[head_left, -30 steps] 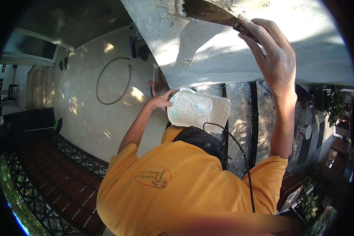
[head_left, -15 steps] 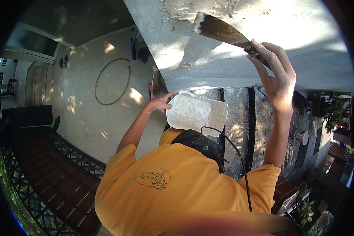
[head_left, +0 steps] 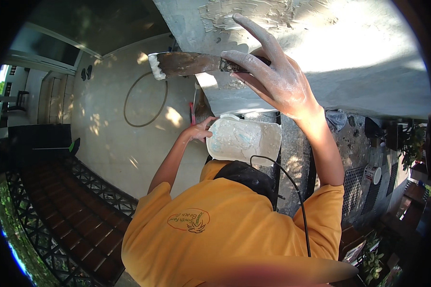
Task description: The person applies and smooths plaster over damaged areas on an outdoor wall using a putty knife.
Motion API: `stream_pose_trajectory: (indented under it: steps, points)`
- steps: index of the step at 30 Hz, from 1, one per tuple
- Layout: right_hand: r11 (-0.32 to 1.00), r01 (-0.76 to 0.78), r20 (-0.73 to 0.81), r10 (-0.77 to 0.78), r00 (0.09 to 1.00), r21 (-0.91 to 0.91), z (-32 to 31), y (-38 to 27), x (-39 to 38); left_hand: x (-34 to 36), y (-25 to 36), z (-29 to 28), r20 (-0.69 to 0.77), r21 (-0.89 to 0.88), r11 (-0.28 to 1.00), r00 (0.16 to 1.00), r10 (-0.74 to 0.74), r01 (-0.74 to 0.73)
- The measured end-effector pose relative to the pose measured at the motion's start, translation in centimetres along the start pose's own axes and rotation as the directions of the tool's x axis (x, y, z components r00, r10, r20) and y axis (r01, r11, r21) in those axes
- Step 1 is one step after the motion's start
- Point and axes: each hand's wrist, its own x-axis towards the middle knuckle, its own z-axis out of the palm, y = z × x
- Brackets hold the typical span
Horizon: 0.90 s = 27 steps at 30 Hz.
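Observation:
My right hand [head_left: 277, 79], dusted with white, grips the dark handle of a putty knife [head_left: 189, 63], its index finger stretched out. The broad, stained blade points left and carries white paste along its tip. Behind it rises a pale wall [head_left: 368, 52] with rough, ridged paste [head_left: 268, 14] near the top. Lower down, my left hand [head_left: 197, 130] is closed on the left rim of a whitish plastic tub [head_left: 273, 143]. Pale paste with bluish streaks lies inside the tub. The fingers under the rim are partly hidden.
A hose [head_left: 125, 107] lies looped on the pale floor at left, near a broom [head_left: 202, 103] by the wall's corner. A slatted brown bench [head_left: 64, 205] stands lower left. A black cable [head_left: 292, 184] runs over my shirt. A white bucket [head_left: 372, 174] stands at right.
My right hand has moved left and turned, swinging the putty knife's blade left and down, away from the wall's rough patch. My left hand keeps its hold on the tub.

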Motion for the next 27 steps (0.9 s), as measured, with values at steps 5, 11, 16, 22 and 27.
stream_pose_trajectory:
  steps: [5, 11, 16, 22, 27]
  points:
    - [1.000, -0.014, -0.073, 0.016, 0.997, 0.020, 0.4, 0.0, 0.7, -0.4, -0.1, 0.2, -0.027, -0.037, 0.999, 1.000, -0.003, 0.002]
    - [1.000, -0.021, 0.037, 0.022, 0.999, -0.019, 0.1, -0.4, 2.1, 0.1, -0.6, 0.0, -0.011, 0.028, 1.000, 1.000, -0.015, 0.015]
    - [0.996, 0.042, -0.072, -0.048, 0.996, -0.083, 0.5, 0.0, 1.4, -0.3, 0.0, 0.0, -0.001, 0.039, 0.999, 1.000, -0.005, 0.005]
    - [0.988, 0.039, -0.088, -0.052, 0.995, -0.149, -2.5, -0.3, 0.8, -0.6, 0.1, 0.3, -0.023, 0.028, 1.000, 1.000, -0.001, 0.002]
    - [0.944, -0.126, -0.082, 0.106, 0.991, -0.306, -5.9, -0.5, 1.4, -0.8, 0.4, 0.3, -0.001, 0.014, 1.000, 1.000, -0.008, 0.008]
